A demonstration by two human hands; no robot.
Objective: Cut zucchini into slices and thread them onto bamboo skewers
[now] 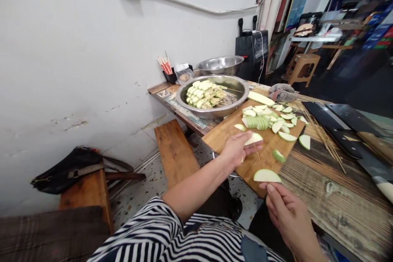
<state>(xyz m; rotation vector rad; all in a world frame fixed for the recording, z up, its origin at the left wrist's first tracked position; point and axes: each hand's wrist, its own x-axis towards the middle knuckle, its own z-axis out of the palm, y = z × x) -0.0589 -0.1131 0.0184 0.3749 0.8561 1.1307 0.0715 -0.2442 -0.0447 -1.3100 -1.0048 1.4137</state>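
Note:
Between the fingers of my left hand (238, 149) is a pale green-edged vegetable slice (254, 138), with a thin skewer (257, 153) running from it toward my right hand. My right hand (284, 204) pinches another half-round slice (267, 176) between thumb and fingers, near the front edge of the wooden cutting board (224, 129). On the board lie many cut slices (278, 126), some still in a fanned row. Behind it, a steel basin (242, 92) holds a pile of skewered slices (202, 94).
Cleavers (331, 127) and loose skewers (327, 143) lie at the right. A grey cloth (282, 92), a second basin (219, 62) and a black speaker (253, 53) stand farther back. A wooden bench (176, 151) is at the left, with a black bag (67, 170) beyond.

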